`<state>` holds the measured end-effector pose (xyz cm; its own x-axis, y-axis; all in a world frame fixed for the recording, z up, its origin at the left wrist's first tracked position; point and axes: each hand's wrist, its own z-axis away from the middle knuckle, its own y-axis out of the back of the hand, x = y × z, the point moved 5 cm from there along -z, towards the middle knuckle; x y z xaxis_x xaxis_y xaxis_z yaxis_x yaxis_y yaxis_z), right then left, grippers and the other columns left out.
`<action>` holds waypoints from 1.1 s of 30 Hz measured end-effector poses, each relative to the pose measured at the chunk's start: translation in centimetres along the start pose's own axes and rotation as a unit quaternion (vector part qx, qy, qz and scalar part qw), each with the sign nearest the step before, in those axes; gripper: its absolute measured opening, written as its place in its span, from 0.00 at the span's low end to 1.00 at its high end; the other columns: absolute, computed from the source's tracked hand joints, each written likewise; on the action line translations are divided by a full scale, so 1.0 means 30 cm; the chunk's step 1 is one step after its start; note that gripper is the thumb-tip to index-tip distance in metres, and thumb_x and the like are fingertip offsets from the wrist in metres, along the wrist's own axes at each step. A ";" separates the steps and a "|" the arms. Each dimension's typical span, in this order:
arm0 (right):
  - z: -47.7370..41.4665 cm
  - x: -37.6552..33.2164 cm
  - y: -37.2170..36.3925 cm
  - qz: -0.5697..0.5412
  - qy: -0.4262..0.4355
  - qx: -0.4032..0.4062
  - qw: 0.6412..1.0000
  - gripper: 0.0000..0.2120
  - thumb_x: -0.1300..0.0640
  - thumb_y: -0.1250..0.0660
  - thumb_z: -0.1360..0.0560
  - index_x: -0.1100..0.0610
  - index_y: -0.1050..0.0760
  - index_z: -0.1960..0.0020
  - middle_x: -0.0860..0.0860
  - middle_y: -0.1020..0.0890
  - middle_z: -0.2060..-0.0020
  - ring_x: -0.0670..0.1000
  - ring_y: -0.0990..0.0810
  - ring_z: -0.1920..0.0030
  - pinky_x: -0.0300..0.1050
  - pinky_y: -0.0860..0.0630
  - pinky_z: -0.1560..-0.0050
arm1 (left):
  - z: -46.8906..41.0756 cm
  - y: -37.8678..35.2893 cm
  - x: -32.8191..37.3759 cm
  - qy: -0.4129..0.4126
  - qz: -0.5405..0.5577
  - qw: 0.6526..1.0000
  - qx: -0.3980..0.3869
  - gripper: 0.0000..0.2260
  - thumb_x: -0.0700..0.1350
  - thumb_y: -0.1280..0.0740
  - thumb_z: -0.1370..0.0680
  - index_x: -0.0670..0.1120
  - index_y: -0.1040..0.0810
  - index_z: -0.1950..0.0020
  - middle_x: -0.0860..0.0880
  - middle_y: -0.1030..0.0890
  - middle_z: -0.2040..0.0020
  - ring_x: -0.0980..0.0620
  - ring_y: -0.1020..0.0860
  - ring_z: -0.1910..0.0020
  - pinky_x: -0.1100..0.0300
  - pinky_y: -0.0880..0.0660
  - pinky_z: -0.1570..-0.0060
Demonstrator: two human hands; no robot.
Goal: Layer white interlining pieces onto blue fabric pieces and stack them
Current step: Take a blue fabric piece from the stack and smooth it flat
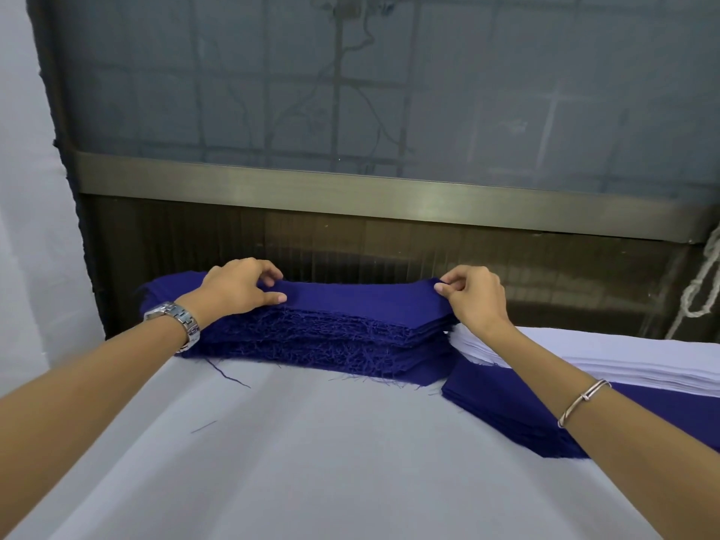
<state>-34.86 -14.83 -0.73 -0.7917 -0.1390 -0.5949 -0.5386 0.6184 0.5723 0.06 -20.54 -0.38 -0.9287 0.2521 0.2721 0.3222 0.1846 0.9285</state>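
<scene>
Blue top piece (350, 296) pinched by left grip (237, 286), right grip (473, 296); white stack (643, 360) partly hidden.

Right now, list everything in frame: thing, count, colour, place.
tall blue stack: one, dark blue, frayed edges, far middle of table
top blue piece: one, dark blue, on the tall stack, held at both ends
low blue stack: one, dark blue, right, under the right forearm
white interlining stack: one, white, far right, overlapping the low blue stack
loose blue threads: a few, blue, on the cover near the tall stack
table cover: one, white, whole tabletop
metal bar: one, grey-bronze, behind the table
mesh panel: one, grey, above the bar
rope: one, white, right edge
wristwatch: one, silver, left wrist
bangle: one, silver, right wrist
left hand: holds the top piece's left end
right hand: pinches its right end
</scene>
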 end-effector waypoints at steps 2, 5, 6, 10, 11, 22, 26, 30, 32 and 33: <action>0.002 0.001 0.001 0.008 0.012 0.009 1.000 0.06 0.57 0.28 0.22 0.59 0.18 0.47 0.49 0.20 0.59 0.47 0.23 0.57 0.38 0.30 0.61 | -0.009 -0.008 0.000 0.002 0.009 1.000 -0.003 0.24 0.53 0.28 0.23 0.52 0.28 0.28 0.50 0.23 0.33 0.48 0.26 0.34 0.43 0.28 0.34; 0.005 0.002 0.003 0.012 0.033 0.008 0.999 0.06 0.58 0.29 0.22 0.59 0.18 0.48 0.48 0.22 0.57 0.47 0.25 0.55 0.33 0.33 0.64 | -0.017 -0.024 0.001 -0.006 0.038 0.999 -0.013 0.28 0.48 0.28 0.23 0.50 0.33 0.24 0.46 0.32 0.26 0.45 0.32 0.28 0.43 0.32 0.30; 0.008 0.003 0.005 0.007 0.039 0.004 0.999 0.05 0.58 0.29 0.22 0.59 0.19 0.48 0.49 0.22 0.56 0.48 0.25 0.54 0.36 0.31 0.62 | -0.018 -0.027 0.003 -0.009 0.052 0.998 -0.018 0.29 0.46 0.29 0.22 0.50 0.35 0.23 0.45 0.35 0.24 0.44 0.33 0.27 0.43 0.34 0.28; 0.021 0.005 0.023 -0.050 0.074 -0.006 0.996 0.02 0.60 0.30 0.21 0.56 0.22 0.52 0.52 0.20 0.56 0.50 0.24 0.53 0.42 0.28 0.53 | -0.024 -0.034 0.022 -0.037 0.094 0.994 -0.043 0.33 0.40 0.30 0.22 0.51 0.41 0.20 0.47 0.39 0.21 0.44 0.38 0.23 0.44 0.38 0.25; 0.027 0.004 0.029 -0.069 0.083 -0.007 0.994 0.03 0.61 0.30 0.22 0.55 0.23 0.53 0.53 0.20 0.57 0.48 0.25 0.56 0.38 0.30 0.55 | -0.025 -0.034 0.027 -0.046 0.100 0.993 -0.047 0.33 0.39 0.30 0.22 0.51 0.41 0.20 0.48 0.37 0.22 0.44 0.38 0.23 0.45 0.39 0.24; 0.087 -0.003 0.080 -0.150 0.140 -0.009 0.979 0.02 0.62 0.31 0.21 0.57 0.23 0.52 0.47 0.21 0.61 0.46 0.24 0.59 0.40 0.24 0.58 | 0.063 0.072 0.014 -0.128 -0.133 0.968 0.169 0.15 0.50 0.29 0.23 0.49 0.19 0.38 0.48 0.16 0.44 0.47 0.21 0.44 0.49 0.30 0.38; 0.094 -0.014 0.111 -0.156 0.150 -0.005 0.976 0.04 0.63 0.32 0.21 0.56 0.24 0.53 0.47 0.20 0.60 0.39 0.23 0.60 0.29 0.27 0.59 | 0.110 0.118 -0.038 -0.135 -0.128 0.958 0.220 0.11 0.48 0.30 0.22 0.47 0.17 0.41 0.47 0.15 0.49 0.44 0.20 0.49 0.47 0.30 0.40; 0.088 -0.011 0.162 -0.184 0.134 0.001 0.974 0.07 0.63 0.33 0.20 0.53 0.24 0.54 0.47 0.17 0.61 0.36 0.20 0.61 0.28 0.26 0.61 | 0.159 0.180 -0.066 -0.148 -0.101 0.948 0.265 0.09 0.46 0.29 0.23 0.45 0.15 0.45 0.44 0.15 0.54 0.43 0.20 0.55 0.45 0.28 0.46; 0.080 -0.003 0.199 -0.194 0.120 0.000 0.974 0.09 0.62 0.33 0.20 0.48 0.25 0.54 0.47 0.16 0.60 0.38 0.19 0.61 0.29 0.24 0.63 | 0.176 0.207 -0.070 -0.139 -0.087 0.950 0.264 0.10 0.47 0.29 0.22 0.45 0.15 0.44 0.44 0.15 0.55 0.43 0.19 0.57 0.46 0.25 0.50; 0.075 0.005 0.222 -0.194 0.110 -0.003 0.975 0.10 0.61 0.33 0.20 0.47 0.25 0.54 0.47 0.16 0.60 0.39 0.19 0.62 0.30 0.24 0.66 | 0.182 0.218 -0.070 -0.130 -0.071 0.955 0.257 0.11 0.48 0.30 0.22 0.45 0.15 0.43 0.44 0.15 0.54 0.42 0.19 0.57 0.46 0.24 0.51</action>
<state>-37.91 -8.98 1.73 -0.5703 -0.5236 -0.6329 -0.8110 0.4815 0.3325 5.11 -14.68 3.75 -0.9139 0.4055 0.0188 0.3066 0.6592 0.6866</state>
